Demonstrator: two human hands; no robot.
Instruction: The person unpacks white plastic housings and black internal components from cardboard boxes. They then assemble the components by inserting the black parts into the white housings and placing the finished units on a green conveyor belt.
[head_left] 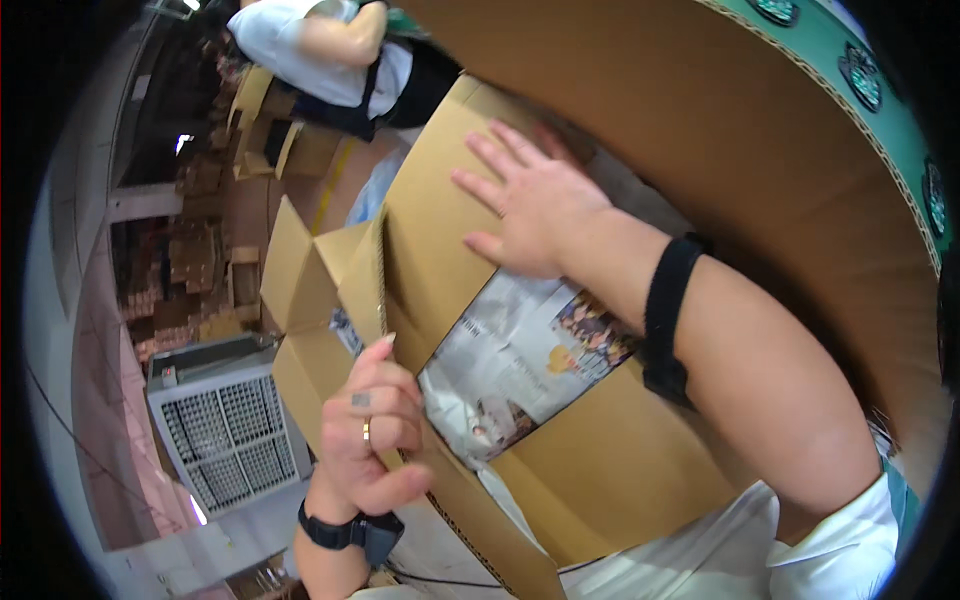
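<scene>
An opened brown cardboard box (620, 460) stands in front of me, its flaps raised. Inside it lies a grey-white printed sheet or bag (510, 350) with small coloured pictures; I cannot tell which. My right hand (545, 205) reaches across the box, fingers spread and palm down against the tall far panel (430, 190). Nothing is in that hand. At the box's left rim, my left hand (375, 430) has its fingers curled at the cardboard edge, with the thumb lying near the rim. The fingertips are partly hidden.
A large cardboard wall (760, 130) rises close on the right, with dark patterned items (860, 75) on a green surface beyond it. A grey gridded appliance (235, 430) stands at the left. Another person (330, 60) and open cartons (290, 145) are farther back.
</scene>
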